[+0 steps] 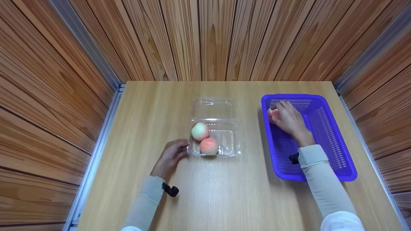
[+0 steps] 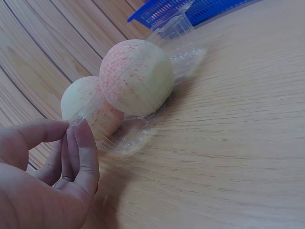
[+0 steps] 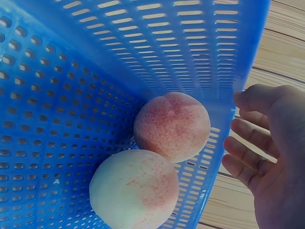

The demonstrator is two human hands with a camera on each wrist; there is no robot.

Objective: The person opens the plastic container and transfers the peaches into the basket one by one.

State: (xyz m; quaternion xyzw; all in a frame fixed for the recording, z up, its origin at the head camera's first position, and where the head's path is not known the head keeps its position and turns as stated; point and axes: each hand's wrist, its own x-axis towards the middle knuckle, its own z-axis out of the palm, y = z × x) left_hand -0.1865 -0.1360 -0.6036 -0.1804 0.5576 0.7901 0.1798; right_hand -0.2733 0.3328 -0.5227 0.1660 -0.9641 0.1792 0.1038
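Observation:
A clear plastic clamshell box (image 1: 229, 136) lies with its lid folded back, and two peaches (image 1: 209, 146) sit in its left half. My left hand (image 1: 171, 155) pinches the box's rim at the near left corner between thumb and fingers, as the left wrist view shows. On the right, my right hand (image 1: 289, 119) is over the far left part of a blue-purple basket (image 1: 343, 154). Two more peaches, one reddish (image 3: 171, 126) and one pale (image 3: 133, 191), touch each other inside the basket. The right fingers are spread and bent slightly, apart from both peaches.
The box and basket stand on a light wooden table (image 1: 218, 199), with a strip of tabletop between them. Wood-panelled walls (image 1: 212, 38) enclose the back and sides. The basket's raised rim surrounds the peaches in it.

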